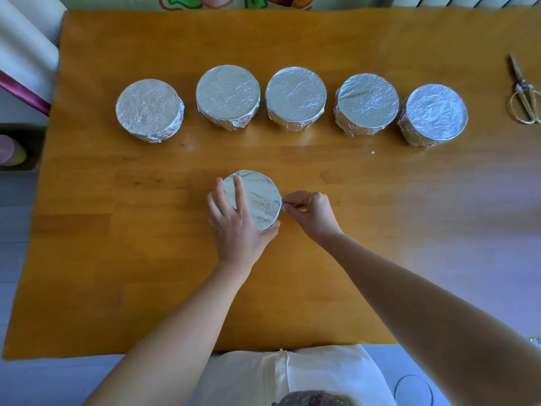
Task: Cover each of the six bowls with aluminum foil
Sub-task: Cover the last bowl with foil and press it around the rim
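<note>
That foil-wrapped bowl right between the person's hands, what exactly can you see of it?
The near bowl is round and fully wrapped in crinkled, shiny aluminum foil, stretched flat over its top and folded down the sides. It sits alone on the wooden table, in front of a row of five other foil-covered bowls. It seems tilted, its top facing right. The left hand cups its left side, one finger lying across the top; the right hand pinches the foil at its right edge.

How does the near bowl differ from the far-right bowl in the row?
The near bowl is tilted and held: left hand across it, right hand pinching foil at its rim. The far-right bowl stands level, untouched, in the back row. Both are foil-covered.
</note>
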`<action>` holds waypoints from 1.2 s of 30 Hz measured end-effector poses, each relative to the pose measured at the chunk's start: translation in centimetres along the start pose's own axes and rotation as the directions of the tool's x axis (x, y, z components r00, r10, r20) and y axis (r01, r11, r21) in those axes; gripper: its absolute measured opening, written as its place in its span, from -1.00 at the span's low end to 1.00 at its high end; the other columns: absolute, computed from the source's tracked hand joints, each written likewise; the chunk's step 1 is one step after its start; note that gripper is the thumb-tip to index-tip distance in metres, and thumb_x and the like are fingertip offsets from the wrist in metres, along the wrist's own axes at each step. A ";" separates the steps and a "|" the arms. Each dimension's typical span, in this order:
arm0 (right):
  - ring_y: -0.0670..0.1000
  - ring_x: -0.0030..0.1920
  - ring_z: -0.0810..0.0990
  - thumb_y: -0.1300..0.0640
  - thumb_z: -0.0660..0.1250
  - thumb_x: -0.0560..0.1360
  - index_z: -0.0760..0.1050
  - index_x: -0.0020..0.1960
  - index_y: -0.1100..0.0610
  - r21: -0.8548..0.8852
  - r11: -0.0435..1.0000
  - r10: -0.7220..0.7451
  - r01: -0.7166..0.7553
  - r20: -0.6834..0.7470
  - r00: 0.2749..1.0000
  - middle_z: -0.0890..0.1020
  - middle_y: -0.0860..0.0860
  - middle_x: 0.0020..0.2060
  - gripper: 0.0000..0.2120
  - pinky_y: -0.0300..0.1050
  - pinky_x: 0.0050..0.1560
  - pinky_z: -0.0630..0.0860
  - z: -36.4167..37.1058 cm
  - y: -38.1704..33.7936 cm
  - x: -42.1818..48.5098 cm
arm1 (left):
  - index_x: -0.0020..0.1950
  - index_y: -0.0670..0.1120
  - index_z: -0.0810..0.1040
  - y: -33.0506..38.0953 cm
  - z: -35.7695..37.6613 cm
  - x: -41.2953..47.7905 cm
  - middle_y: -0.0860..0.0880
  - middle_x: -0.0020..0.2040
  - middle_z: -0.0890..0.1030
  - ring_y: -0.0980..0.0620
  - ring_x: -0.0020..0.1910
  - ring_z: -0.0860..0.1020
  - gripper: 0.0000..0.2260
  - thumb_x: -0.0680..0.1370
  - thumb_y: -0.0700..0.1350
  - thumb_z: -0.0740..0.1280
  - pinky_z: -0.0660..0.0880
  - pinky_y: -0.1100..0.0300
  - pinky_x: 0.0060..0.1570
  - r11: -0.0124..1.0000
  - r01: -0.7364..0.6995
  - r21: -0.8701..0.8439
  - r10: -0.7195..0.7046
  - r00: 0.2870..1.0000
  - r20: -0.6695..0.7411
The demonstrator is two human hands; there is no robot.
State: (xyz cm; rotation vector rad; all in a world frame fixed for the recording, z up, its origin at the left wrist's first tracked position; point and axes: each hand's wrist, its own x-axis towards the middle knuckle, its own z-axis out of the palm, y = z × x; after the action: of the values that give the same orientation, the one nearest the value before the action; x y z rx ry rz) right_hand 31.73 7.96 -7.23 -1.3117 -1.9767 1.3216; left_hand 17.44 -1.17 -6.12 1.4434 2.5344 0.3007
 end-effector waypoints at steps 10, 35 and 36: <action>-0.02 -0.18 0.60 0.28 0.42 0.50 0.68 -0.02 0.16 0.483 0.793 0.300 -0.373 0.223 0.927 0.72 0.07 -0.19 -0.89 -0.26 -0.21 0.54 -0.4 0.1 0.2 | 0.61 -0.12 0.14 0.1 0.1 0.0 -0.28 0.54 0.17 -0.33 0.42 0.22 0.04 0.29 0.35 0.45 0.34 -0.21 0.29 1.000 0.010 0.007 -0.010 1.000 0.000; -0.05 -0.29 0.62 0.23 0.37 0.51 0.68 -0.13 0.24 0.333 0.833 0.410 -0.442 0.166 0.897 0.68 0.12 -0.28 -0.87 -0.18 -0.30 0.55 -0.4 -2.0 1.1 | 0.59 -0.14 0.17 0.3 0.3 0.0 -0.30 0.53 0.20 -0.34 0.40 0.24 0.01 0.32 0.39 0.39 0.33 -0.20 0.30 0.999 0.023 0.035 -0.022 0.999 -0.025; -0.03 -0.25 0.64 0.17 0.38 0.51 0.68 -0.09 0.24 0.363 0.826 0.392 -0.431 0.180 0.902 0.69 0.11 -0.24 -0.85 -0.15 -0.24 0.59 -0.2 -2.0 0.7 | 0.59 -0.14 0.17 0.4 0.3 0.1 -0.30 0.53 0.20 -0.34 0.40 0.25 0.01 0.32 0.40 0.38 0.33 -0.20 0.29 0.999 0.027 0.033 -0.026 0.999 -0.028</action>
State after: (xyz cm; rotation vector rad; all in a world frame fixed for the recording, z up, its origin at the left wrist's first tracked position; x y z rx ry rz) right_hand 30.63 8.49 -5.52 -1.5383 -1.4045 1.9026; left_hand 17.79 -0.92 -6.32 1.4254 2.5905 0.2765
